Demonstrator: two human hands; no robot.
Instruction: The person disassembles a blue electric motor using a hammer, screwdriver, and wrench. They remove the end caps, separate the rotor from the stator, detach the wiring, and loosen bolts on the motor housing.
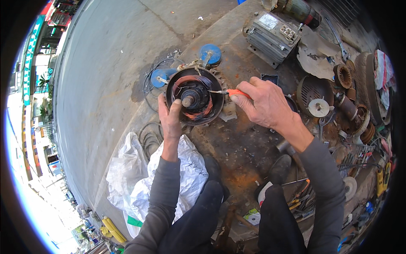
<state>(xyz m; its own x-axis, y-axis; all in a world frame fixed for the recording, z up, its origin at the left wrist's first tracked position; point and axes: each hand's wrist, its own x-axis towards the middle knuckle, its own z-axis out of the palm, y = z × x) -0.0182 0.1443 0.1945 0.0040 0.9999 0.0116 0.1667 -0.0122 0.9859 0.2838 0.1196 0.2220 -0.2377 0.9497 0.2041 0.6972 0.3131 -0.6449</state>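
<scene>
An electric motor's round housing (219, 109) stands before me, with copper windings (203, 111) inside its rim and a metal shaft (187, 101) at the centre. My left hand (170, 117) grips the near left side of the housing, its thumb beside the shaft. In my right hand (263, 103) is a screwdriver with an orange handle (238, 93); its thin metal blade reaches over the right part of the windings. Whether the tip touches anything cannot be told. Two blue round parts (210, 54) lie at the housing's far and left sides.
A finned motor casing (273, 38) stands at the far right. Fan covers (315, 95), wrenches (337, 36), rings and hand tools crowd the right side. White plastic sacks (187, 165) lie by my left leg, beside coiled cable (149, 138). A hammer head (283, 146) lies near my right foot.
</scene>
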